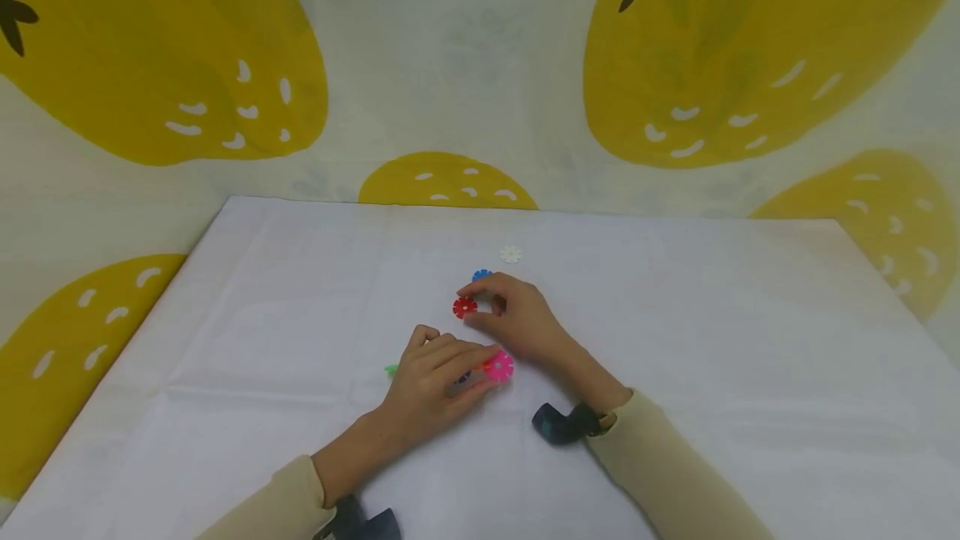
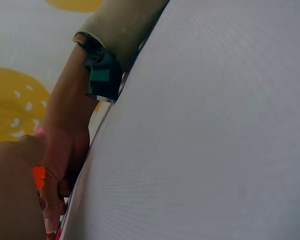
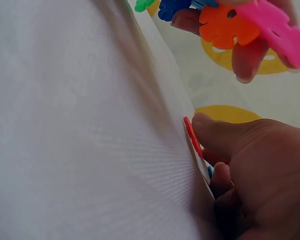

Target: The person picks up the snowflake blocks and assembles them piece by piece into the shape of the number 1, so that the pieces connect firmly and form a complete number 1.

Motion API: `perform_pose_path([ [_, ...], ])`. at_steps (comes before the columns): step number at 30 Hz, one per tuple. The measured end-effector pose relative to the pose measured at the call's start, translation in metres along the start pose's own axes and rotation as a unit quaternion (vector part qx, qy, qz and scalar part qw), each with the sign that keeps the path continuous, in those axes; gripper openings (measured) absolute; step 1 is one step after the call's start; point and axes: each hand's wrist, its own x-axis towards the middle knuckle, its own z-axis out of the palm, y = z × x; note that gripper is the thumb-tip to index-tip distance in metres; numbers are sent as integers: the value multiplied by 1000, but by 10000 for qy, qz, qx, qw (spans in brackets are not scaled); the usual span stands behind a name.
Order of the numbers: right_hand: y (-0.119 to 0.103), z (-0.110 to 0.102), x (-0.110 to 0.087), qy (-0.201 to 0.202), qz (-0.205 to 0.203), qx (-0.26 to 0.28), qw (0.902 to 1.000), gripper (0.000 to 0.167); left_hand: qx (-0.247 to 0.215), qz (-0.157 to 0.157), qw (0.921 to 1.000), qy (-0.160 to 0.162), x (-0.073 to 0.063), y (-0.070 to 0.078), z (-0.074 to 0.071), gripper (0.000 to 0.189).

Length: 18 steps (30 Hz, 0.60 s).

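Note:
My left hand [image 1: 431, 377] holds a short joined chain of notched plastic snowflake discs above the white table. At the chain's right end is a pink disc [image 1: 502, 367]; beside it, in the right wrist view, come an orange disc [image 3: 225, 29], a dark blue disc [image 3: 174, 9] and a bit of green disc [image 3: 143, 4]. The left fingers cover much of the chain in the head view. Farther back, my right hand [image 1: 528, 319] has thumb and index finger at the edges of a red snowflake disc [image 1: 464, 308], which is at the tabletop.
Just behind the right fingers lies a blue disc [image 1: 482, 275], partly hidden by them. A white disc [image 1: 511, 254] lies farther back on the white-covered table [image 1: 712, 315]. Behind the table's far edge hangs a cloth [image 1: 450, 48] with yellow fruit shapes.

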Motion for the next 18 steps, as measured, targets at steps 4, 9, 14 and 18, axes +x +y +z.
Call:
perform_pose_path([
  [4,1,0,1,-37,-124,-130,9998,31,-1,0,10000,-7,0,-1,0,37],
  [9,2,-1,2,17,-329,-313,9990,32,4,-85,9999,-84,0,-2,0,35],
  [14,0,0,2,30,-338,-334,9989,30,-11,-149,9998,-133,-1,-2,0,35],
  [18,-1,1,2,-76,-177,-380,9991,31,14,-161,9998,-151,-1,-2,-1,36],
])
